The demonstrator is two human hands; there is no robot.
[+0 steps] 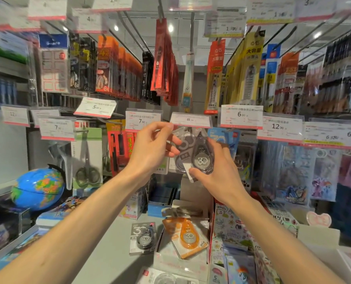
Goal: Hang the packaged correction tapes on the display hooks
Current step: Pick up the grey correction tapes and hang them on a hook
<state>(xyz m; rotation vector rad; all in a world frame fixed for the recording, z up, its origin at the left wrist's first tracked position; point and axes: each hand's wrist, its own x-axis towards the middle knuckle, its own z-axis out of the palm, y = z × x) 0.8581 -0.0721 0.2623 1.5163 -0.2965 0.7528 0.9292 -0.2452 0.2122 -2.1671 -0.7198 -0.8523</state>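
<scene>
A grey packaged correction tape point(199, 155) is held up just below the 8-yuan price tag point(191, 119), at the display hook there. My left hand point(154, 148) pinches the pack's upper left corner. My right hand point(217, 171) grips its lower right side, thumb on the front. The hook's tip is hidden behind the tag and my fingers. On the shelf below lie another grey packaged tape point(143, 238) and an orange one point(188, 236), the orange leaning in a white box point(180, 261).
Scissors packs point(87, 158) hang to the left and blue packs point(225, 140) to the right. Pen packs fill the upper hooks. A blue globe point(38, 189) stands at lower left. Sticker packs point(238, 242) stand at lower right.
</scene>
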